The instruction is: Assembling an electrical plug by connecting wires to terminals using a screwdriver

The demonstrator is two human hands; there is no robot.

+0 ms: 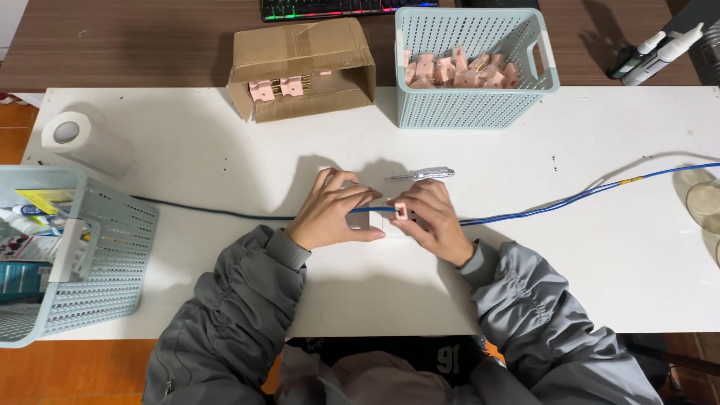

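At your far left, a pale blue perforated plastic basket is cut off by the frame edge; inside it you can make out tubes and a yellow-labelled package, though their details are too small to tell. Behind it lies a white paper roll on its side. A dark cable runs across the white table toward your hands.

Your left hand curls its fingers over a small white piece, which it mostly hides, thumb pressed along its near edge. Just beside it, your right hand pinches a small pink plastic block between thumb and fingertips, right where the blue cable meets it; the join itself is hidden under your fingers. A screwdriver with a clear handle lies just beyond your hands.

Farther back, an open brown cardboard box on its side shows pink parts inside, and a second pale blue basket holds a heap of the same pink blocks. At the right edge, a clear glass is cut off.
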